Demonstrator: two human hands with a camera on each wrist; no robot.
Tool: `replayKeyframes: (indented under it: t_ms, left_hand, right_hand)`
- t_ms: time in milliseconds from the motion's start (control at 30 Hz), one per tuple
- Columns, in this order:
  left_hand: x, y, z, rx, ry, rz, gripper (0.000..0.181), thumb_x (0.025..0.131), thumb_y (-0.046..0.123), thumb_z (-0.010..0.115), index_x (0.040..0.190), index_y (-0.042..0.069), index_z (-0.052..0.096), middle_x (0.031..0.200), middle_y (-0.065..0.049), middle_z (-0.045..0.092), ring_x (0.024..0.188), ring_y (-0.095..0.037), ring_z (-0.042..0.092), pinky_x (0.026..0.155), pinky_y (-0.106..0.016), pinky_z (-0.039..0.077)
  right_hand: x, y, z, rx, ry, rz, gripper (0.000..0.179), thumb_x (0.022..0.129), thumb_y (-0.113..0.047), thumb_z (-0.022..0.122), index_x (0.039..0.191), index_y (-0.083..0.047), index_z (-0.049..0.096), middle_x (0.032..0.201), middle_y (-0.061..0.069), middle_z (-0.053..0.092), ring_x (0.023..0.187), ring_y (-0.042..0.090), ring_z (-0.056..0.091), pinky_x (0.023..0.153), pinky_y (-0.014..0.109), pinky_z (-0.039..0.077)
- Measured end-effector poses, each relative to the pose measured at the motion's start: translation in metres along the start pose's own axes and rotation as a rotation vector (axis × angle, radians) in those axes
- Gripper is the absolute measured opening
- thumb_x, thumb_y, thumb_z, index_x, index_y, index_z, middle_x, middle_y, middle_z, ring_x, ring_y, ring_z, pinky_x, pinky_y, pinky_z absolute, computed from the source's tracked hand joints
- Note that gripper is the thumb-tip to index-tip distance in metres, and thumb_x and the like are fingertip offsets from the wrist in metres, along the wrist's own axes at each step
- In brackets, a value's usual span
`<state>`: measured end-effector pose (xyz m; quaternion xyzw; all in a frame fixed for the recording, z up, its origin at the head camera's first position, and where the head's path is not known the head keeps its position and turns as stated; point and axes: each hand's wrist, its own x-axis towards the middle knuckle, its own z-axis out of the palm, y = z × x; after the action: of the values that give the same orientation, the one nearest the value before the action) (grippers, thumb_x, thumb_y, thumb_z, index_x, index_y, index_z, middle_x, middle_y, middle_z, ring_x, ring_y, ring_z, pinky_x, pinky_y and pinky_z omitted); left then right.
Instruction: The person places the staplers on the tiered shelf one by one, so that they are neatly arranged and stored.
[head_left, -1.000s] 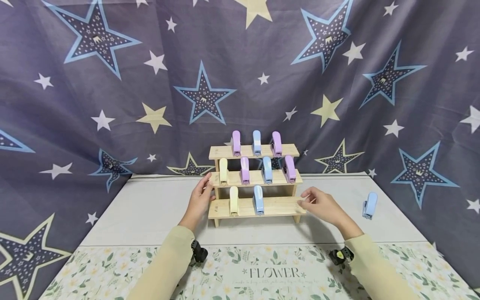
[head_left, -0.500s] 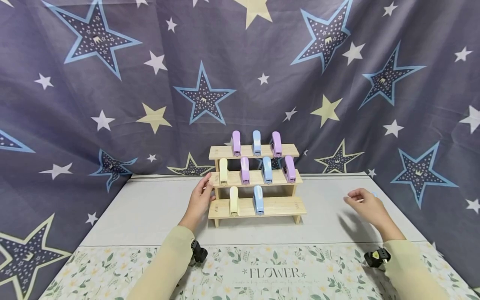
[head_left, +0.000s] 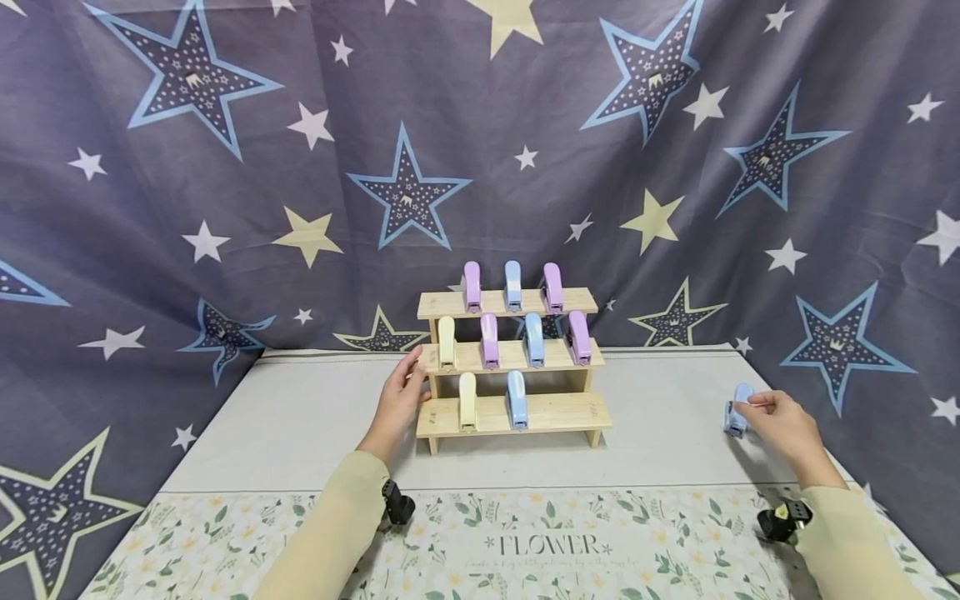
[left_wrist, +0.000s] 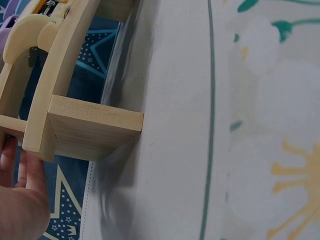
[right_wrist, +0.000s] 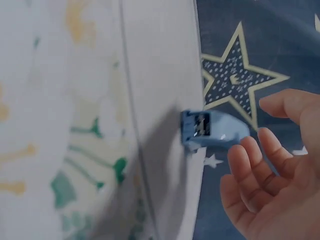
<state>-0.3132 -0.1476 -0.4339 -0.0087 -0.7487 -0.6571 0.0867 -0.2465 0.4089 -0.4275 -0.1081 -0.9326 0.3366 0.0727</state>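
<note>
At the right of the head view stands a light blue stapler (head_left: 738, 410). My right hand (head_left: 786, 429) reaches over it from the right, fingertips right at its top. In the right wrist view the thumb (right_wrist: 282, 104) stays apart from the fingers (right_wrist: 250, 165), with the stapler (right_wrist: 220, 131) beyond them. A three-tier wooden display rack (head_left: 558, 410) stands in the middle. My left hand (head_left: 396, 404) holds its left side at the middle shelf; fingers (left_wrist: 34, 172) show against the shelf's end.
Purple and blue staplers (head_left: 513, 287) line the top shelf; yellow, purple and blue staplers (head_left: 534, 340) fill the middle one. On the bottom shelf sit a yellow stapler (head_left: 468, 402) and a blue stapler (head_left: 517, 400). A star-patterned curtain (head_left: 480, 108) surrounds the table (head_left: 315, 433).
My right hand has moved from the rack's lower right end rightward to the lone blue stapler. My left hand has stayed at the rack.
</note>
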Motion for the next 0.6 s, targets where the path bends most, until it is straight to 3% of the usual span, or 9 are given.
replayKeyframes:
  t_ms: [167,300,400,600]
  left_hand:
    - [0.000,-0.001,-0.001,-0.008,-0.009,0.010,0.047,0.109,0.022,0.043,0.156,0.017,0.038,0.136,-0.014,0.048,0.122,-0.028,0.051,0.098,-0.041,0.054]
    - [0.000,0.000,-0.001,-0.009,-0.012,0.010,0.047,0.109,0.022,0.043,0.156,0.017,0.038,0.136,-0.015,0.047,0.122,-0.029,0.051,0.100,-0.042,0.053]
    - [0.001,0.000,-0.001,-0.014,-0.016,0.005,0.048,0.109,0.021,0.042,0.156,0.014,0.037,0.137,-0.017,0.046,0.125,-0.032,0.050,0.101,-0.045,0.051]
    - [0.001,-0.001,-0.001,0.001,-0.006,0.014,0.047,0.109,0.022,0.043,0.155,0.015,0.039,0.136,-0.016,0.047,0.122,-0.030,0.051,0.098,-0.042,0.054]
  right_hand:
    - [0.010,0.011,0.002,0.070,-0.072,0.087,0.077,0.098,-0.048,0.056,0.134,0.017,0.037,0.119,0.037,0.056,0.103,0.044,0.060,0.077,0.044,0.054]
    - [0.018,0.019,0.007,0.161,-0.125,0.127,0.085,0.097,-0.046,0.058,0.138,0.023,0.028,0.101,0.029,0.065,0.083,0.029,0.066,0.066,0.035,0.057]
    - [0.021,0.024,0.010,0.202,-0.139,0.148,0.085,0.097,-0.046,0.059,0.138,0.022,0.029,0.100,0.022,0.065,0.079,0.018,0.061,0.061,0.028,0.054]
    - [0.020,0.024,0.011,0.229,-0.142,0.158,0.080,0.097,-0.047,0.058,0.137,0.018,0.033,0.108,0.021,0.061,0.080,0.012,0.058,0.061,0.025,0.053]
